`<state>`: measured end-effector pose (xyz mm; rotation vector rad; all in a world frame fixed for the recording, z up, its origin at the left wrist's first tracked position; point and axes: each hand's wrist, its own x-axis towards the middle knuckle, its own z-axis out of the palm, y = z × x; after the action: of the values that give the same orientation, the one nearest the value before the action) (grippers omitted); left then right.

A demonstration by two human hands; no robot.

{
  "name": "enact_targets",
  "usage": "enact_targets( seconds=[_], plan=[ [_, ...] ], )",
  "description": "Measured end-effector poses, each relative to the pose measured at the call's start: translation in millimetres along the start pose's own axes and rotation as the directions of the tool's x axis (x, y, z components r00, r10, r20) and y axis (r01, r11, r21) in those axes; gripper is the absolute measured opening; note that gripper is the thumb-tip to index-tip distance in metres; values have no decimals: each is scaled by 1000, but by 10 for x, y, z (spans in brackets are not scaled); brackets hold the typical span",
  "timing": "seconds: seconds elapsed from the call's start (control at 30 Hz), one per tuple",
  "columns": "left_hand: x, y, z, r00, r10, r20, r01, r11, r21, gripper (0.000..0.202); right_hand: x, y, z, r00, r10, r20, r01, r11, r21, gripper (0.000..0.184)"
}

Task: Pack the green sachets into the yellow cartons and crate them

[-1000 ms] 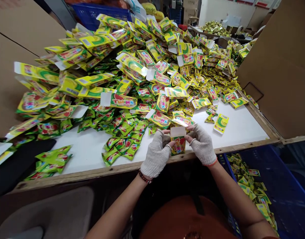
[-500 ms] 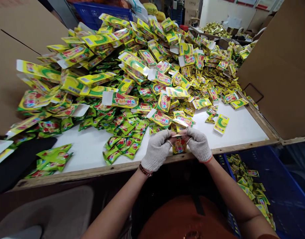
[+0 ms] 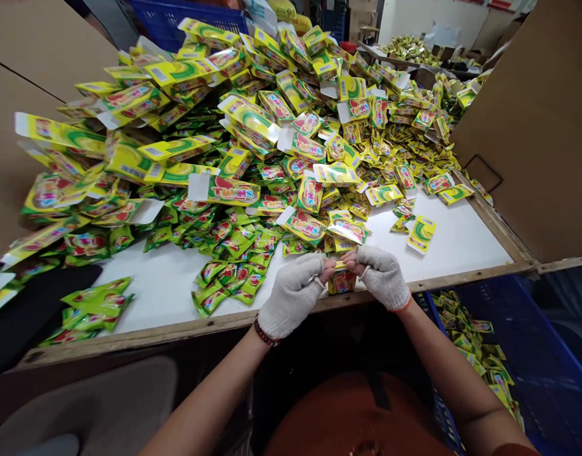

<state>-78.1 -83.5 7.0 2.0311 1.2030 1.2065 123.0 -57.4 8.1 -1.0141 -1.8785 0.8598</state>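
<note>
At bk, upper R: pale wall [image 3: 409, 19], w/ red-edged sheet [image 3: 502, 4] up top, mostly cut off. Just L of that, brown cartons [image 3: 361, 16], partly hidden. Before wall, 2nd table [image 3: 373, 52], light top, cluttered. Upper L, beyond worktable [image 3: 466, 240]: blue plastic crate [image 3: 186, 22], slatted. Up front, white tabletop w/ worn wood edging [image 3: 475, 277]. Flanked by brown cardboard: L panel [image 3: 25, 38] w/ dark slit, R panel [image 3: 528, 126] leaning outward. Lower L, grey seat-like surface [image 3: 105, 399], rounded corner. Lit brightly on top, w/ some glare; dim underneath, nearly blk, too dark to make out floor.
</note>
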Motion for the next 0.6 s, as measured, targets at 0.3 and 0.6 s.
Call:
enact_targets(
  seconds=[0.3,0.6],
  plan=[
    [27,-43,41,980,182,75,-189,977,95,22,-95,198,42,997,-72,-12,71,995,-63,17],
    [144,-348,-223,984,-130,-124,171,886,430,22,-47,138,-786,895,321,-309,-136,856,498,59]
  ],
)
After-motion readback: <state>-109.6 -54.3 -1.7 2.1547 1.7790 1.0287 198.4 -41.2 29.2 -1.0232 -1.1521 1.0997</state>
